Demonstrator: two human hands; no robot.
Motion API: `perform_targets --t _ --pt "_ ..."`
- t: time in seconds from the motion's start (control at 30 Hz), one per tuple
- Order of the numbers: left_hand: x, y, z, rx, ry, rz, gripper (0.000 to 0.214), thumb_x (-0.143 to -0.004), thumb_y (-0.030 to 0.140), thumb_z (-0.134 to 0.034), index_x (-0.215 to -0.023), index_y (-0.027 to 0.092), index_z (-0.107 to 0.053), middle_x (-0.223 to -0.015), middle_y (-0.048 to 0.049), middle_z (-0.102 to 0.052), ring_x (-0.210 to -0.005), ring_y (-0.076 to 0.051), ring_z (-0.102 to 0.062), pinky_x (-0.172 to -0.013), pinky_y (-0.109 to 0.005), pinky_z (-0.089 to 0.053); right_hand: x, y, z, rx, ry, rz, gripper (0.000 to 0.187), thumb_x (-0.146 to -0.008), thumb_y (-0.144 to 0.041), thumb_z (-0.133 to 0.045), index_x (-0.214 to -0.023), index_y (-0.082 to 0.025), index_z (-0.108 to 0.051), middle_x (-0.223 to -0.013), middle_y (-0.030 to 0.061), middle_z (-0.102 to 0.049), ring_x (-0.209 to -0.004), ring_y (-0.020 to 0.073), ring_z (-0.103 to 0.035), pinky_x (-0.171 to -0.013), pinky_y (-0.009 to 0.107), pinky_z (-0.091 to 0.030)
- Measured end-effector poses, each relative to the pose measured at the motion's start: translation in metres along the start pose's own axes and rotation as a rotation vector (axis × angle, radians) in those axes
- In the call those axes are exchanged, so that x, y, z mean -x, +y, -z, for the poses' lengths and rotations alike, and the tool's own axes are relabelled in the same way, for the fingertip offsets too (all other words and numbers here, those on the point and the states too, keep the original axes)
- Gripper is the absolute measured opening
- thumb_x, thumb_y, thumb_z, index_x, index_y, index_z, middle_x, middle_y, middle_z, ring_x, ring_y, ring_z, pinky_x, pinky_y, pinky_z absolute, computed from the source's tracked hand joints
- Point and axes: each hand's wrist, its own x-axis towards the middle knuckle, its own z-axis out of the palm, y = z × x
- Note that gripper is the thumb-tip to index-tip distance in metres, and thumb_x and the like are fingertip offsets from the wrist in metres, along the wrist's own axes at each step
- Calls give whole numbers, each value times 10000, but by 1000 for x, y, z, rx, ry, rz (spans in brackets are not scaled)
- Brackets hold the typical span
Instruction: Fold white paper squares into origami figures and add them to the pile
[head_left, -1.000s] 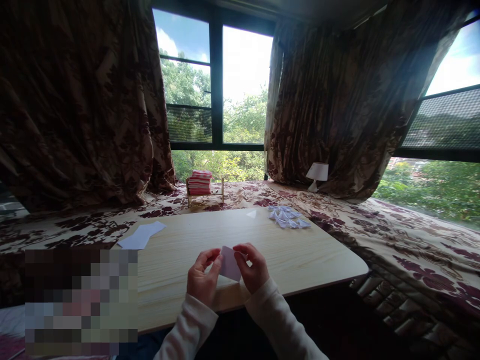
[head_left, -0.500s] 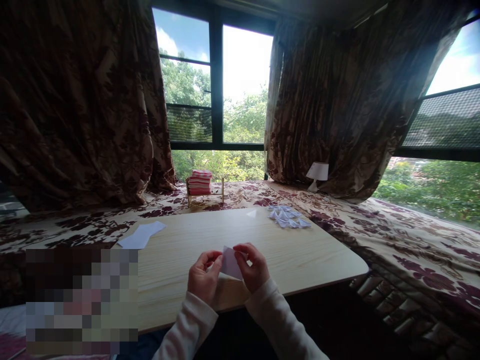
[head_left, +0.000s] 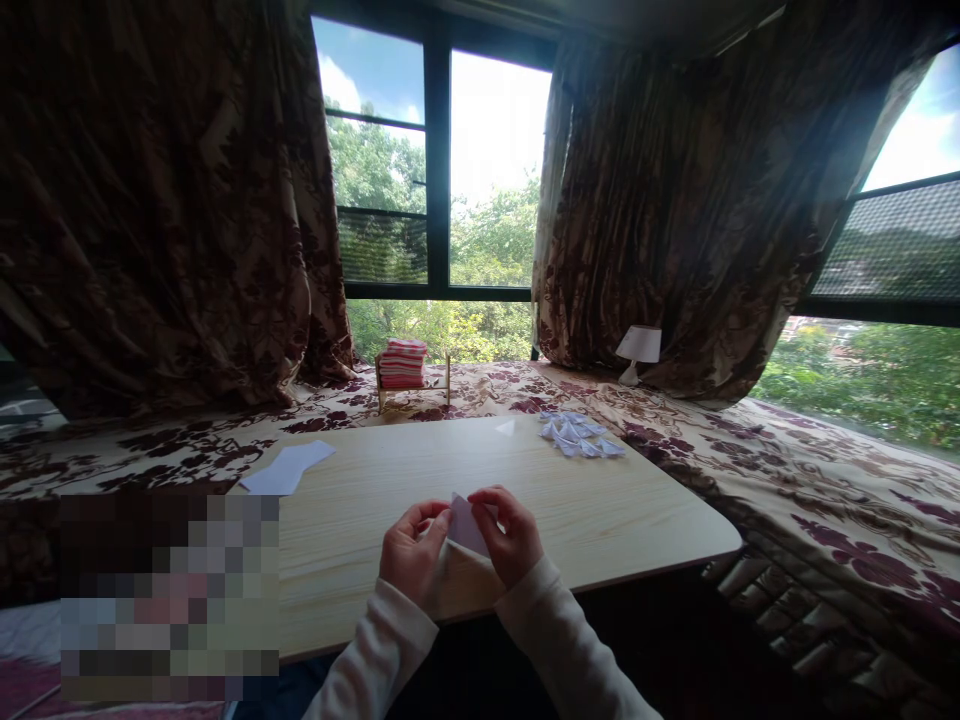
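Between my hands, above the near part of the wooden table (head_left: 375, 470), is a small folded piece of white paper (head_left: 466, 528) with a pointed top. My left hand (head_left: 412, 545) pinches its left edge between thumb and fingers. On the other side, my right hand (head_left: 510, 535) grips the paper with thumb and forefinger, covering its right part. Flat white paper sheets (head_left: 289, 470) lie overlapping at the table's left. A cluster of several folded paper triangles (head_left: 577, 436) rests at the far right, and a single paper triangle (head_left: 506, 428) lies just left of it.
Patterned fabric (head_left: 750, 450) covers the ledge around the table. On it stand a small rack (head_left: 414, 386) with folded pink-striped cloths (head_left: 403, 364) and a little white lamp (head_left: 639, 345). Dark curtains (head_left: 172, 200) hang by the windows. A blurred patch hides the lower left.
The piece of paper has tilted slightly, and my right-hand fingers have shifted over its right side. The whole view has moved a little.
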Motion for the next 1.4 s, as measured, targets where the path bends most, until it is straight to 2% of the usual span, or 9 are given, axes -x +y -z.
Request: perform_targets --t 0.2,0.43,0.6,0.83,1.1,1.27,1.4 --pt "1 4 0 33 19 30 286 -615 383 -655 -755 135 -637 -678 -26 -648 -635 -149 -583 -582 -232 -456 -1 1 1 7 3 9 94 -768 -180 -509 -789 -177 -601 -749 31 -589 -703 148 -556 -599 252 -459" --pt "-1 -1 2 -32 -13 -69 224 -625 345 -639 -714 144 -681 -872 -67 -661 -819 -193 -588 -743 -268 -451 -1 3 1 0 -3 -12 94 -759 -180 -516 -788 -177 -605 -762 35 -603 -720 157 -566 -612 259 -457" --pt "0 1 3 -96 39 -102 203 -633 335 -635 -690 147 -690 -874 -69 -652 -852 -205 -586 -785 -285 -446 0 2 1 27 -13 -62 112 -752 -167 -514 -823 -178 -600 -782 34 -606 -735 158 -572 -588 246 -451" --pt "3 2 1 -150 89 -153 179 -648 322 -632 -689 152 -669 -812 -50 -645 -749 -175 -598 -685 -248 -478 0 -3 1 113 -51 39 174 -728 -92 -496 -823 -188 -605 -821 27 -565 -748 141 -546 -569 227 -417" --pt "3 -3 1 -255 107 -242 172 -674 314 -604 -681 147 -643 -789 -51 -633 -739 -172 -597 -696 -268 -481 0 -4 1 147 -84 64 158 -702 -91 -516 -795 -182 -605 -804 28 -539 -700 134 -531 -548 222 -427" --pt "5 -1 1 -297 76 -335 144 -694 288 -589 -661 156 -634 -788 -49 -629 -765 -173 -599 -717 -272 -479 0 -6 1 129 -91 132 170 -710 -109 -527 -834 -188 -612 -830 39 -542 -779 159 -539 -692 272 -457" --pt "6 4 0 -337 78 -401 123 -694 266 -588 -646 162 -634 -764 -43 -631 -753 -170 -598 -715 -273 -481 0 -6 1 112 -104 150 180 -730 -121 -521 -869 -195 -608 -842 42 -553 -791 161 -545 -707 276 -460"
